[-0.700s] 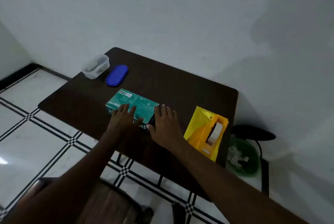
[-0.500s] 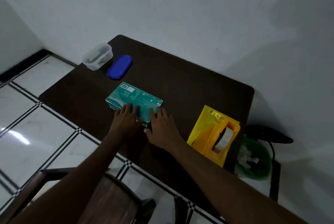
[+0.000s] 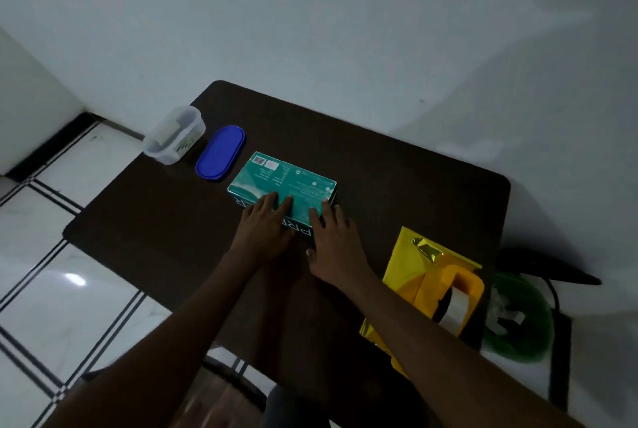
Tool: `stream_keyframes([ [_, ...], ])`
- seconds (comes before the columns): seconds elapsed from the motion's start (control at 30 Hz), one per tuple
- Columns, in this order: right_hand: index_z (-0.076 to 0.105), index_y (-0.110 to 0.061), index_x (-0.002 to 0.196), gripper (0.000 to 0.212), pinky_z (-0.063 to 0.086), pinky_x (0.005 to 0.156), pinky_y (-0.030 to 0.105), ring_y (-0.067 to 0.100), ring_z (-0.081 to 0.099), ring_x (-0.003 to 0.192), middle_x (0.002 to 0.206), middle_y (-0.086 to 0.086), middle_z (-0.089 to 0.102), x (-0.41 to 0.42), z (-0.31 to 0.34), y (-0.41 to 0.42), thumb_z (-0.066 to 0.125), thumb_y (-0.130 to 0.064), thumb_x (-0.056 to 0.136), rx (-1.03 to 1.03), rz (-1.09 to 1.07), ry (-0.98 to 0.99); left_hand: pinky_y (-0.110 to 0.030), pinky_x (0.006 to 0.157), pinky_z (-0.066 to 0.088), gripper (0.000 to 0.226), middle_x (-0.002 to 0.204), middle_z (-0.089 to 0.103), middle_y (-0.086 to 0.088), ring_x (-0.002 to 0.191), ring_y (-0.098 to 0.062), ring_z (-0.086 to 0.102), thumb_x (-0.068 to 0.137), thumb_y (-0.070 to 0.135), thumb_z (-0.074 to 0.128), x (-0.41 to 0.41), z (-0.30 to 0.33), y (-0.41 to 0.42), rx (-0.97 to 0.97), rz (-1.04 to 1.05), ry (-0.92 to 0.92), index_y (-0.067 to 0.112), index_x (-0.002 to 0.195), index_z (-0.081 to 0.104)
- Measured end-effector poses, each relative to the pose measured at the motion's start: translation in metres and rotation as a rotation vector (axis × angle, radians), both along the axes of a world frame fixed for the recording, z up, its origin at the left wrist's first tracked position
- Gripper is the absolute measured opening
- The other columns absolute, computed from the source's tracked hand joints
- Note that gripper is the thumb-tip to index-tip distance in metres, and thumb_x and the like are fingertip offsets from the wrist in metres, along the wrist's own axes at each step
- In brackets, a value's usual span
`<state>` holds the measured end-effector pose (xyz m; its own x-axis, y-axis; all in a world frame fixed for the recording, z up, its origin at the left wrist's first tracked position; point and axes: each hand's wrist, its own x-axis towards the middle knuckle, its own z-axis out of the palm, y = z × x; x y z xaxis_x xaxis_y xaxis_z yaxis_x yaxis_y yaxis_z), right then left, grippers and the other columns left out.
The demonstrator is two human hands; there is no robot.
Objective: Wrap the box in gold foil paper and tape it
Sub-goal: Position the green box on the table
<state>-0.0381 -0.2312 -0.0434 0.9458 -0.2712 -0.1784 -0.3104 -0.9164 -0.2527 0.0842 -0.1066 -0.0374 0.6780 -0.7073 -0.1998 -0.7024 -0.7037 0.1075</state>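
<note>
On the dark table [image 3: 165,220], the teal box [image 3: 290,182] lies flat near the middle, its long axis running left-right and slightly away. The left hand [image 3: 266,227] rests on its near edge with fingers straight; the right hand [image 3: 331,244] likewise presses flat at the near right corner. The gold foil paper [image 3: 407,265] lies well to the right under the tape dispenser [image 3: 452,296], nearer the right hand.

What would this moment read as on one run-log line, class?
stage: pre-wrap | box: bare, on table | left hand, right hand: flat on box | gold foil: under tape dispenser
</note>
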Motion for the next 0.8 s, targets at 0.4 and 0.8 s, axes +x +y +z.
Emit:
stream_keyframes([
  [0.4,0.022,-0.013,0.153,0.08,0.017,0.121,0.053,0.035,0.011,0.149,0.161,0.016,0.016,0.092,-0.013,-0.039,0.057,-0.042,0.087,-0.056,-0.355,-0.071,-0.045,0.106,0.035,0.06,0.138,0.037,-0.006,0.125,-0.022,0.035,0.092,0.05,0.05,0.129,-0.025,-0.06,-0.205,-0.33,-0.027,0.033,0.147,0.034],
  [0.8,0.0,-0.015,0.158,0.11,0.003,0.12,0.06,0.034,-0.008,0.151,0.164,0.018,-0.004,0.179,-0.046,-0.039,0.051,-0.073,0.08,-0.194,-0.515,-0.052,-0.046,0.117,0.015,0.072,0.16,0.018,-0.012,0.146,-0.027,0.016,0.093,0.059,0.031,0.227,-0.05,-0.091,-0.278,-0.433,-0.071,0.02,0.153,0.023],
])
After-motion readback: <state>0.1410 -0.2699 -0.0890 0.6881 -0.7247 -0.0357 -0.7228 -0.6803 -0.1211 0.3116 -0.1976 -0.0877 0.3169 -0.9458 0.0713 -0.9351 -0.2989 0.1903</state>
